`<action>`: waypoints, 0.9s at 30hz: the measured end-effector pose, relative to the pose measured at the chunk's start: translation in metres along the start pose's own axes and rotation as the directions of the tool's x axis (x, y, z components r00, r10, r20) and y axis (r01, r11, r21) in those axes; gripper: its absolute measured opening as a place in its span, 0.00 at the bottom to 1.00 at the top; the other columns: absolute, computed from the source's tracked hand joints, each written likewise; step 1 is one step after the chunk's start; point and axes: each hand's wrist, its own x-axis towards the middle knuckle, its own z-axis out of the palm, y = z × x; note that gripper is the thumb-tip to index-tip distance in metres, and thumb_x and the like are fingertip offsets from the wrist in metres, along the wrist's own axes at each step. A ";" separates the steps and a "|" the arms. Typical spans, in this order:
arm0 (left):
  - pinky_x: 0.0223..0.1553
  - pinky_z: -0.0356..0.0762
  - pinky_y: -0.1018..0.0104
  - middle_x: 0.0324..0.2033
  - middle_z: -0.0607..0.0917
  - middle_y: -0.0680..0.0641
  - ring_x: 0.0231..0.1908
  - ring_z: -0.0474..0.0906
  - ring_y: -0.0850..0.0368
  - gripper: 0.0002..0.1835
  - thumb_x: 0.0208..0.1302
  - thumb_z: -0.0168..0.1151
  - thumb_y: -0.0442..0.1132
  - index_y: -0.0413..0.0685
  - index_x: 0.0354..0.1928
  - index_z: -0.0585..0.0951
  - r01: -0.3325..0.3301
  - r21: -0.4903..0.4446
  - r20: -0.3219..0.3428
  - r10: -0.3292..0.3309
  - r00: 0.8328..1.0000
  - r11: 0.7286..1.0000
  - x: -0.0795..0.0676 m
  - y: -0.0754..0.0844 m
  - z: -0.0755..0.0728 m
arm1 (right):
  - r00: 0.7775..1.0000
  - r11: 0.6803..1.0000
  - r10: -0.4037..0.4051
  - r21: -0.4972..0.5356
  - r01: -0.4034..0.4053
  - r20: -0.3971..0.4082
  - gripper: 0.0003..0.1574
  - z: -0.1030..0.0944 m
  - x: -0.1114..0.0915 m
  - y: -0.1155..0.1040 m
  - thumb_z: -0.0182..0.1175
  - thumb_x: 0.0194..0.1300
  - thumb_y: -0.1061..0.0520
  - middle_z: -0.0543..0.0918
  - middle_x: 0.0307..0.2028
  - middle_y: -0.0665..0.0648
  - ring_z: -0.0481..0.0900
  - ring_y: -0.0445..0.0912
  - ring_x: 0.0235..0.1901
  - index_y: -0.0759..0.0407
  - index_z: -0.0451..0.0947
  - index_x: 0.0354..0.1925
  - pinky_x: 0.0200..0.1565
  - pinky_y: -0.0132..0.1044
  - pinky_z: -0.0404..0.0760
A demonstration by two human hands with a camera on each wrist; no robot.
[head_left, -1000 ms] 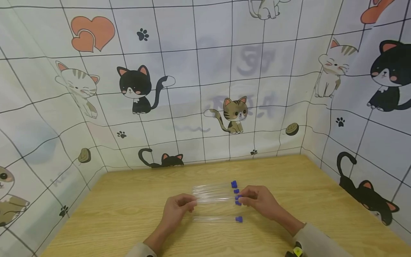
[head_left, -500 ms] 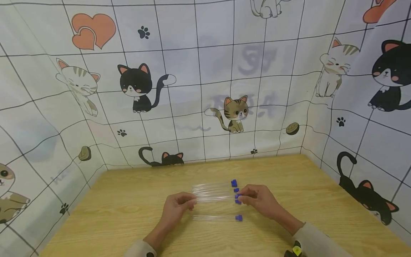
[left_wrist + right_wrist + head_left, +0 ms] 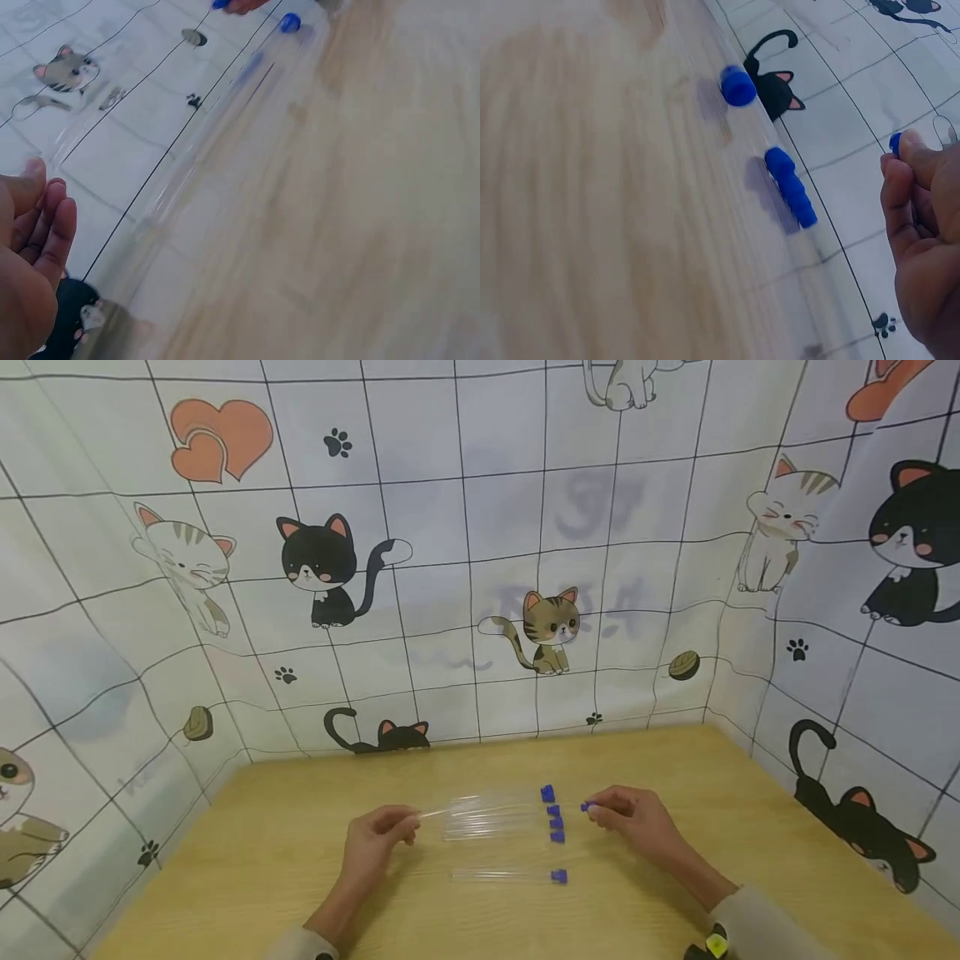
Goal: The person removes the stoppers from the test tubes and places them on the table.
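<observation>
My left hand (image 3: 378, 843) pinches one end of a clear test tube (image 3: 431, 814), which slants up to the right over the table; its far part is faint in the head view. In the left wrist view the tube (image 3: 112, 97) ends without a cap. My right hand (image 3: 637, 818) pinches a small blue cap (image 3: 587, 807) between thumb and fingertips, apart from the tube. Between the hands lies a row of clear test tubes (image 3: 487, 822), their blue caps (image 3: 556, 823) pointing right. Nearer to me is a single capped test tube (image 3: 502, 875).
All of this is on a light wooden table (image 3: 300, 843). A white cat-print cloth (image 3: 427, 527) hangs behind it and along both sides. The single tube's blue cap (image 3: 739, 86) stands apart from the other caps in the right wrist view.
My hands have moved apart, the left one leftward with the test tube and the right one rightward with the cap. The tubes on the table lie as before.
</observation>
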 end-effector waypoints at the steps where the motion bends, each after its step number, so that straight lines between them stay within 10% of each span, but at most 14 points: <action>1: 0.33 0.79 0.62 0.29 0.84 0.35 0.26 0.80 0.53 0.10 0.60 0.66 0.33 0.32 0.40 0.83 0.012 -0.003 0.009 -0.012 1.000 1.000 -0.002 -0.001 -0.001 | 1.000 1.000 0.002 0.014 -0.002 0.013 0.10 0.000 -0.001 0.002 0.63 0.65 0.53 0.84 0.33 0.57 0.81 0.56 0.34 0.57 0.82 0.40 0.36 0.43 0.80; 5: 0.33 0.80 0.60 0.30 0.85 0.36 0.26 0.81 0.53 0.14 0.58 0.69 0.36 0.30 0.41 0.82 0.030 0.004 0.108 -0.030 0.994 1.000 -0.004 -0.003 0.003 | 0.993 0.998 -0.042 0.040 0.038 0.108 0.15 0.003 -0.001 0.003 0.61 0.66 0.50 0.84 0.37 0.57 0.82 0.55 0.36 0.58 0.81 0.44 0.39 0.47 0.80; 27: 0.34 0.78 0.69 0.32 0.87 0.43 0.32 0.81 0.59 0.09 0.57 0.69 0.34 0.35 0.38 0.85 0.103 0.129 0.168 -0.124 0.978 0.986 -0.007 -0.012 0.008 | 0.978 0.995 0.084 -0.077 -0.070 0.193 0.11 0.009 -0.004 0.006 0.65 0.62 0.51 0.84 0.37 0.49 0.81 0.46 0.41 0.55 0.82 0.41 0.45 0.38 0.77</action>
